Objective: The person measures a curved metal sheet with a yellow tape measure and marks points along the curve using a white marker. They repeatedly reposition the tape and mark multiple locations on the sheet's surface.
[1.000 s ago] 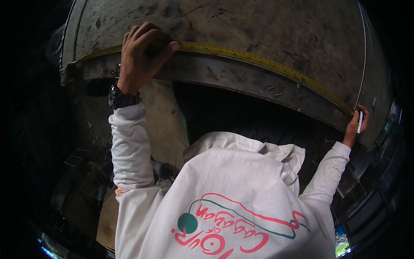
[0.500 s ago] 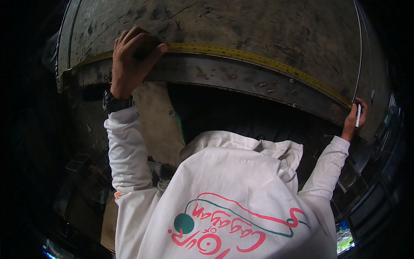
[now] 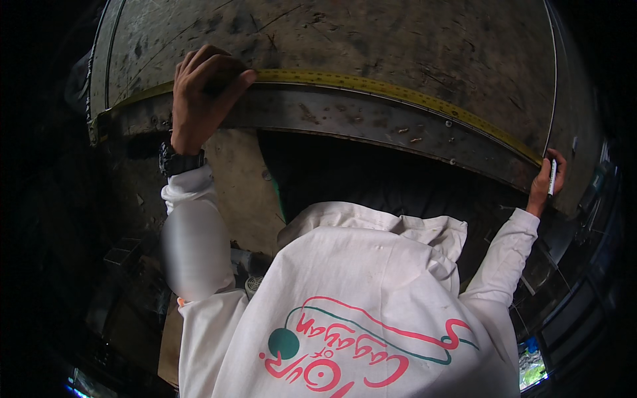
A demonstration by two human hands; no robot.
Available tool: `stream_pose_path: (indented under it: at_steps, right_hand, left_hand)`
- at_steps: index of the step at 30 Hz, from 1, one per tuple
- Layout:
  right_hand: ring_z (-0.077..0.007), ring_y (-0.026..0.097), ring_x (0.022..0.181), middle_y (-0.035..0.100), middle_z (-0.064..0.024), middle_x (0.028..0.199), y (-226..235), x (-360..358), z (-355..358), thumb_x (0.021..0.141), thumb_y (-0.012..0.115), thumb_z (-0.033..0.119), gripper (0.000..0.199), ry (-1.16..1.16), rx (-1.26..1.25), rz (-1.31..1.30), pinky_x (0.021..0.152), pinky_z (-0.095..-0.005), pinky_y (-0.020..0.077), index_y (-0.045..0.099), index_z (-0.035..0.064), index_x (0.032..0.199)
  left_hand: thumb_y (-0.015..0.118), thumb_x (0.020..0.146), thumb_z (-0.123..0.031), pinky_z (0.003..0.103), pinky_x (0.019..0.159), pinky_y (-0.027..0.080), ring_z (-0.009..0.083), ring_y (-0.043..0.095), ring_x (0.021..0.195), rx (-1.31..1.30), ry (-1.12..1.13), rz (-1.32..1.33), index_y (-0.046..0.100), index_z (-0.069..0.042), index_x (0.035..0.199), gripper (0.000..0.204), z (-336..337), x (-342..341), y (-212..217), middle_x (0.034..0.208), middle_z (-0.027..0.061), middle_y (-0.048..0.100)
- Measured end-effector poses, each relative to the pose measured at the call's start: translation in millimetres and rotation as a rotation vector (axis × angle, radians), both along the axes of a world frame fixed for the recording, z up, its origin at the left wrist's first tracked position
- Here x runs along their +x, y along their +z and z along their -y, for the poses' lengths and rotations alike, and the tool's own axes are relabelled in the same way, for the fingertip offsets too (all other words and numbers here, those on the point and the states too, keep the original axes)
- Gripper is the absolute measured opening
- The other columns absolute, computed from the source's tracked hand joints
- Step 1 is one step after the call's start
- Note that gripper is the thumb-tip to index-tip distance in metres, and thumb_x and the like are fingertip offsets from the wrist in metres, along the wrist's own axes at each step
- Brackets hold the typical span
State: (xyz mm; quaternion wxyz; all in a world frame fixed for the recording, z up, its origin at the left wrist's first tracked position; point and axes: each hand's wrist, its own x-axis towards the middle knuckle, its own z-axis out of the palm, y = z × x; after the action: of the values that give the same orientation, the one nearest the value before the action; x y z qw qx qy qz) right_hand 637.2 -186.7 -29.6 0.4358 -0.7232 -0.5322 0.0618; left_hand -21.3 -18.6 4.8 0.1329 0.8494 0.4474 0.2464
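A person in a white hooded sweatshirt [image 3: 371, 298] with a pink and green print is leaning over a large worn tabletop [image 3: 371, 40], its grey surface scratched, stained and dull, with a thin raised strip curving along its far sides. A yellow measuring tape [image 3: 398, 93] is lying flat along the near edge of the board, running from the left corner across to the right corner, thin and ribbon-like with fine dark marks. Below it a grey metal edge band [image 3: 345, 123] is showing scuffs and small screw holes. The left hand [image 3: 202, 93], wearing a dark wristwatch [image 3: 179, 161], is curling its fingers down over the tape and pressing it against the board, thumb stretched along the tape's edge. The right hand [image 3: 547, 179] is closing around a slim white marker [image 3: 553, 176], holding it upright just beside the tape's right end at the corner. Beneath the tabletop the space is lying dark, with a pale panel [image 3: 242, 192] standing under the left part.
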Motion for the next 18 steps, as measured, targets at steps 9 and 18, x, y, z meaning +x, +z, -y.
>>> stream_pose_path:
  at_steps: [9, 18]
  right_hand:
    - [-0.0129, 0.061, 0.094, 0.067, -0.0033, 0.104, 0.7, -1.7, -0.9, 0.092, 0.059, -0.001, 0.022, -0.004, 0.000, 0.012, 0.086, -0.0267, 0.0476, 0.069, 0.0011, 0.111]
    - [-0.0117, 0.060, 0.092, 0.067, -0.0026, 0.103, -1.4, 1.1, 0.3, 0.094, 0.061, 0.001, 0.020, 0.010, 0.011, 0.010, 0.084, -0.0257, 0.0477, 0.069, 0.0017, 0.111]
  left_hand:
    - [0.081, 0.086, -0.031, 0.040, 0.093, 0.043, 0.0263, 0.061, 0.097, -0.014, 0.003, 0.009, 0.075, -0.008, 0.091, 0.024, -0.3, -1.0, -1.7, 0.093, 0.0043, 0.066]
    - [0.077, 0.087, -0.031, 0.040, 0.095, 0.039, 0.0266, 0.059, 0.098, 0.013, 0.015, -0.019, 0.074, -0.010, 0.091, 0.022, 1.2, 1.6, 1.4, 0.095, 0.0042, 0.066]
